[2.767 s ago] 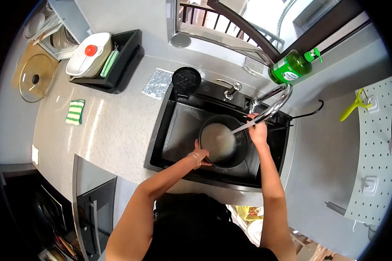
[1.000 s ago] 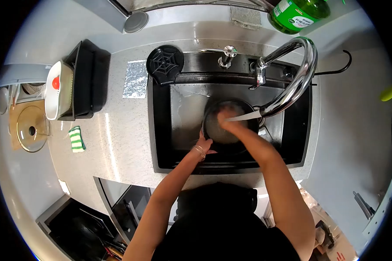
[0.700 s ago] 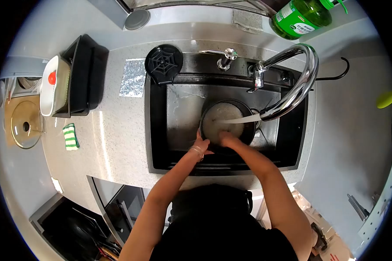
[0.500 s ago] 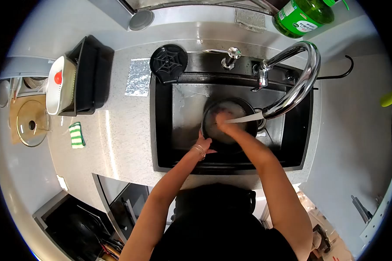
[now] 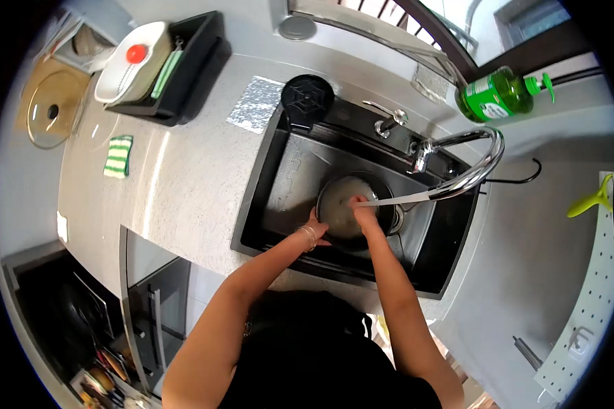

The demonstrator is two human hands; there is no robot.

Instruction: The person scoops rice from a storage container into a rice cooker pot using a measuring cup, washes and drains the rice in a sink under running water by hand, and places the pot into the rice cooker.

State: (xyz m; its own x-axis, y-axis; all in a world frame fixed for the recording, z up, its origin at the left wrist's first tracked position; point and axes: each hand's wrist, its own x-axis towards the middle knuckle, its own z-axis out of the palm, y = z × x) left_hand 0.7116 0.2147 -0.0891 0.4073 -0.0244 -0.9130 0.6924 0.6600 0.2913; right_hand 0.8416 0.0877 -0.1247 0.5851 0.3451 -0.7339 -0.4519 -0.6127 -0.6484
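A round dark pot (image 5: pixel 333 194) of cloudy water stands in the black sink (image 5: pixel 300 163). My left hand (image 5: pixel 316 228), with bracelets at the wrist, grips the pot's near left side. Over the water, at the right part of the pot, my right hand (image 5: pixel 363 207) is curled with its fingers together; whether anything is inside them is hidden. A stream of water (image 5: pixel 396 201) runs from the chrome faucet (image 5: pixel 486 167) onto this hand. The pot's metal loop handle (image 5: pixel 399 219) points to the right.
A black spiderweb-patterned piece (image 5: pixel 308 100) covers the sink's far left corner, beside a foil sheet (image 5: pixel 255 104). Behind the faucet stands a green soap bottle (image 5: pixel 501 95). On the left counter are a striped sponge (image 5: pixel 118 157) and a black rack (image 5: pixel 201 61) with a white basket (image 5: pixel 140 51).
The camera view has turned, so the sink now appears slanted. My right hand has come up from the water and its fingers are drawn together. My left hand stays on the pot.
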